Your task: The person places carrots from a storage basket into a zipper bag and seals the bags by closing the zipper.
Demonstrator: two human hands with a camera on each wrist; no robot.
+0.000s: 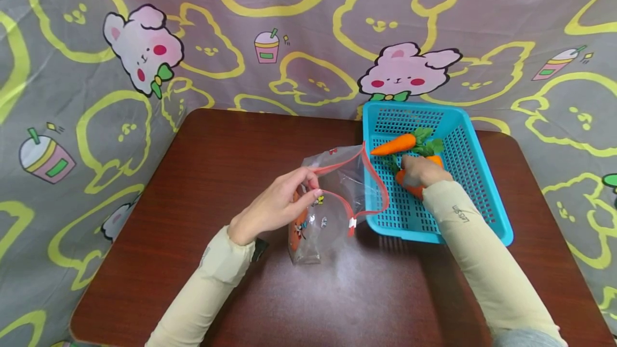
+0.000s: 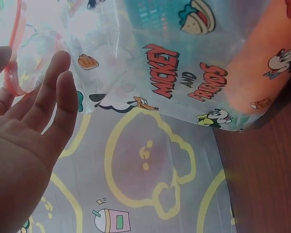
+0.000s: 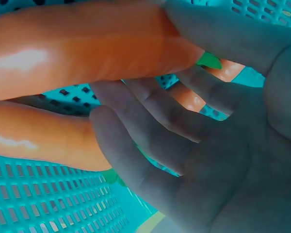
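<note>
Turquoise plastic walls of the basket (image 1: pixel 466 149) surround the right hand (image 1: pixel 424 172), whose thumb and fingers bend round a carrot (image 1: pixel 409 185) inside it; how firm that hold is cannot be told. Two more carrots (image 1: pixel 394 145) lie close by, so a good pick-up calls for a grip across the thick body, not the leafy end, and a straight lift that drags no neighbour along. The skin looks glossy and may slip, so the fingers should settle well before rising. The left hand (image 1: pixel 277 202) pinches the red-edged mouth of the clear bag (image 1: pixel 325 232), which stands on the surface (image 1: pixel 217 165) with that mouth spread and leaning over the basket's edge. Such limp film probably folds if slackened; a light, steady pinch suits it. Something orange, likely another carrot, shows through its side.
</note>
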